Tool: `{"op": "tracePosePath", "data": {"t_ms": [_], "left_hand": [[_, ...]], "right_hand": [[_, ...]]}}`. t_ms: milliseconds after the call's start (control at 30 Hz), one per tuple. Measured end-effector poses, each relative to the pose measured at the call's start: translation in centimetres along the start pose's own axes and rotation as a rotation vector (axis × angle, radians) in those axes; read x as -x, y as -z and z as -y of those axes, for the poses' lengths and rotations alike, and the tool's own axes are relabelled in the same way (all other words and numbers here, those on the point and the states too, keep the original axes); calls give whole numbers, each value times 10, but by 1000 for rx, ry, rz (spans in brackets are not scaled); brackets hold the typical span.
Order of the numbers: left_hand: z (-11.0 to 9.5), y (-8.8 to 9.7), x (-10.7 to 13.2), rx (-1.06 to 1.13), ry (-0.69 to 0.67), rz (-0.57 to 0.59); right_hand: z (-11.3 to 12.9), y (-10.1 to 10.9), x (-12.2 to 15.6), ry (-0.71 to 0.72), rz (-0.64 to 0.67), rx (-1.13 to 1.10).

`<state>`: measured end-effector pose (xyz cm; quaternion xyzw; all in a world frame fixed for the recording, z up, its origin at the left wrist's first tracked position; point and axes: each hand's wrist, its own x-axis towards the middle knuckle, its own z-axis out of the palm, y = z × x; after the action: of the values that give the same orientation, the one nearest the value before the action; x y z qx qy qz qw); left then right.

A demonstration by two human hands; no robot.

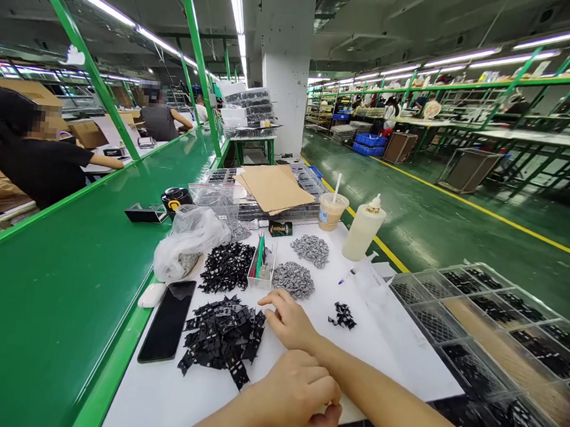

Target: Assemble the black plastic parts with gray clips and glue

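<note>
My right hand (289,319) lies low on the white table top (394,334), fingers stretched left and touching the edge of a near pile of black plastic parts (223,340). My left hand (300,395) is curled into a loose fist just in front of it, thumb pressed to the fingertips; whatever is inside is hidden. A second black pile (226,266), two heaps of small grey metal parts (293,279) (310,248) and a small cluster of black parts (342,315) lie around. A clear holder with green and red tools (260,267) stands between the piles.
A black phone (168,319) lies left of the near pile, by a plastic bag (187,239). A squeeze bottle (362,229), a drink cup (332,210) and cardboard (272,186) stand behind. Clear compartment trays (484,321) fill the right. A green conveyor (63,275) runs left, with seated people beyond.
</note>
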<state>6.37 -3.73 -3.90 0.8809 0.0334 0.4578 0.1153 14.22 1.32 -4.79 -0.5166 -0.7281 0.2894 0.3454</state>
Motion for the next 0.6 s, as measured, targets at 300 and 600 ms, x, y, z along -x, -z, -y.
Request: {"op": "tracePosePath", "data": {"t_ms": [300, 600], "left_hand": [[1, -3, 10, -28, 2, 84], [-3, 17, -8, -92, 31, 299]], "right_hand": [[3, 1, 1, 12, -11, 16], [3, 3, 1, 77, -58, 24]]}}
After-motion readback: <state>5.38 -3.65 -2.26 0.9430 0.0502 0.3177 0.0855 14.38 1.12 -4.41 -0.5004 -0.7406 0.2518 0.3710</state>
